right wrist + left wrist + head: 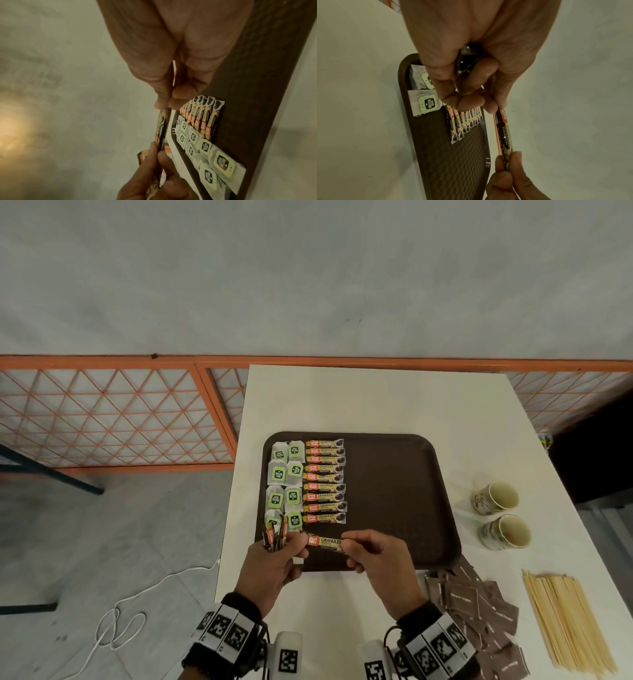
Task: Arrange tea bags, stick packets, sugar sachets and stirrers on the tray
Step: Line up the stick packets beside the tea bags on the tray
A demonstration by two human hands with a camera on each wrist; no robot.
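Both my hands hold one stick packet [324, 543] over the brown tray's [404, 491] near edge.
My left hand [274, 563] pinches its orange end and grips spare packets [275, 536]; my right hand [378, 556] pinches the other end. The white table [376, 398] stands before an orange lattice railing [113, 416] and grey floor [113, 525].

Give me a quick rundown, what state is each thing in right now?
Tray: partly filled.
Tea bags: laid in two columns.
Stick packets: stacked column.
Held packet: pinched by both hands.
Left hand: gripping spare packets.
Right hand: pinching.
Cups: upright.
Sugar sachets: heaped off-tray.
Stirrers: off-tray.
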